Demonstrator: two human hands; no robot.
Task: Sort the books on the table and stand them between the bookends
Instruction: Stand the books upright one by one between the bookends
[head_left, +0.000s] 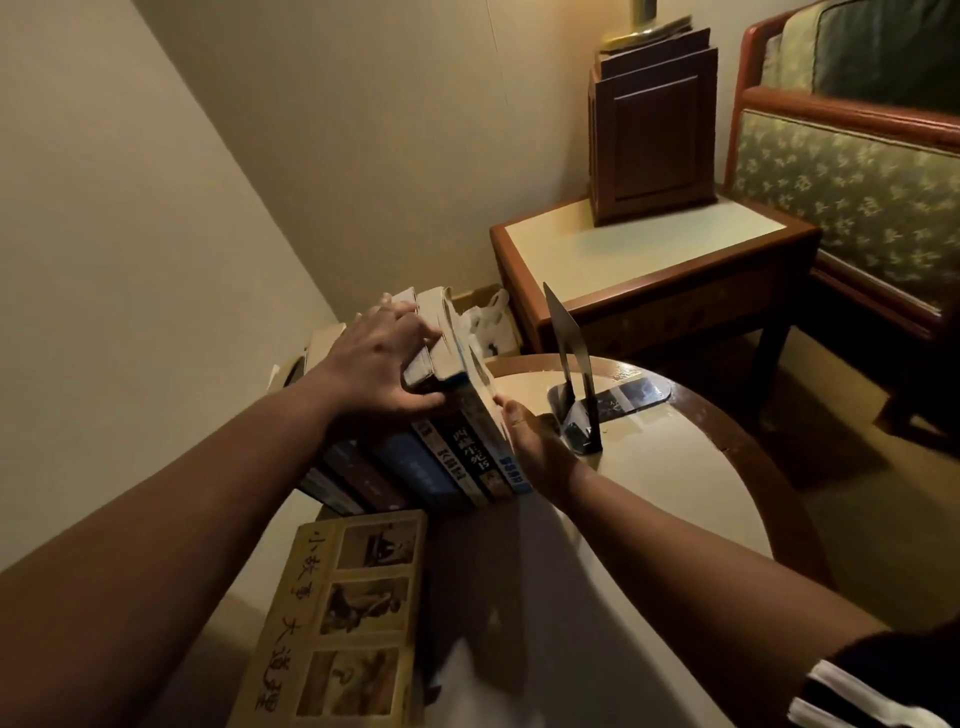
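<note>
Keeping a leaning row from flopping over

Clamping the row of books (457, 457) from above with the left hand (382, 358), fingers curled over the top edges, thumb across the spines. Bracing the end cover with the right hand (530, 436) laid flat. Probably shoving everything toward the black bookend (569, 364), near but apart. Yet to shelve: yellow book (343, 613), flat on the round table (675, 493).

Beige walls (156, 182), side table (649, 249), patterned armchair (852, 197).

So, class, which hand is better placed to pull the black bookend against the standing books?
Right: the right hand is beside the black bookend, while the left hand holds the standing books from above.
</note>
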